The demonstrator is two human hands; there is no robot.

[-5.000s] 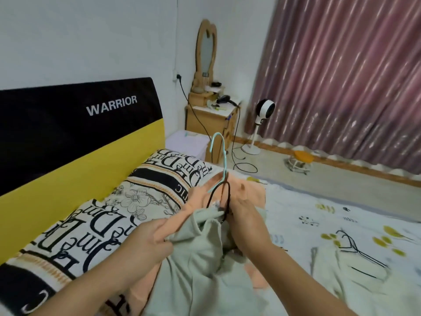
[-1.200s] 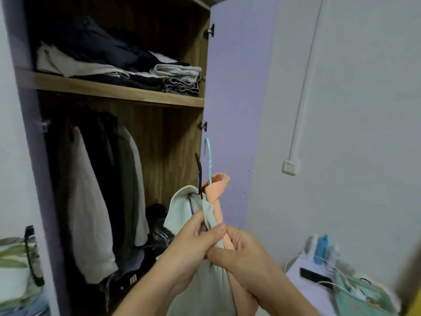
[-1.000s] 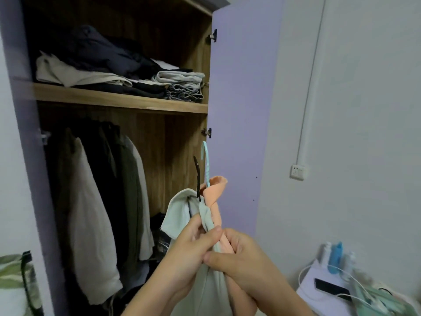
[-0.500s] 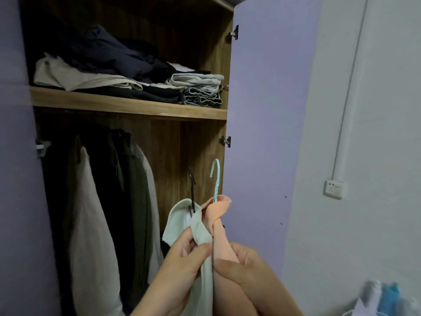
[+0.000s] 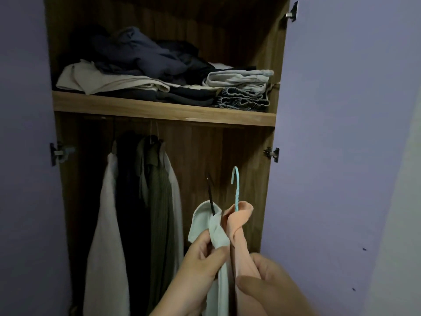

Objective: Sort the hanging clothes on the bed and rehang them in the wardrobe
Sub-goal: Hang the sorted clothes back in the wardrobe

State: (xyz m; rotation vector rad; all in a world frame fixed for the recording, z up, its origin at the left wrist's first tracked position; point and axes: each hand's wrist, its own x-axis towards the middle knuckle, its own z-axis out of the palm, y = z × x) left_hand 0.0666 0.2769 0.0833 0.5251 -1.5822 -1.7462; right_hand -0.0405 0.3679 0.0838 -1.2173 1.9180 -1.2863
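Before the open wooden wardrobe (image 5: 268, 137), the left hand (image 5: 200, 263) grips a pale-green garment on a black hanger (image 5: 210, 197), while the right hand (image 5: 264, 283) grips a peach garment on a light-blue hanger (image 5: 236, 190).

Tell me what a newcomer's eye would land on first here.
Low in the middle, the left hand grips a pale green garment on a black hanger, and the right hand grips a peach garment on a light blue hanger. Behind them the open wooden wardrobe holds folded clothes on its shelf.

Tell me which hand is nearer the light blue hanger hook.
Right. The right hand grips the orange garment below the light blue hook; the left hand holds the pale garment beside it.
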